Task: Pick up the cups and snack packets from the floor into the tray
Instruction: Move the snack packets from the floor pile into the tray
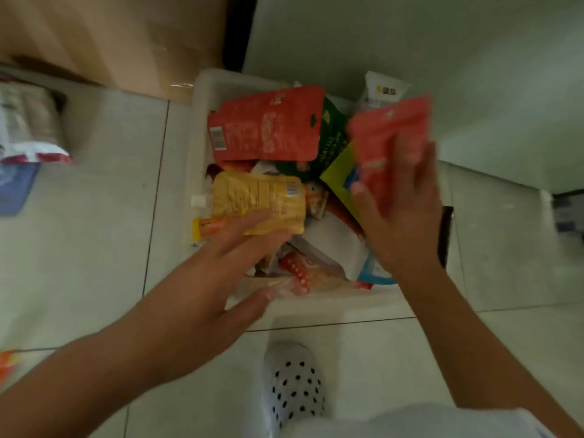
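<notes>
The white tray [205,86] is sitting on the tiled floor, brimming with snack packets, a flat red packet [268,124] lying on top. The right hand [407,222] is holding a blurred red pouch [388,137] over the tray's right side, long axis pointing away, fingers straight against it, thumb alongside. The left hand [221,279] is reaching in, fingers apart, tips touching a yellow pouch [259,200].
</notes>
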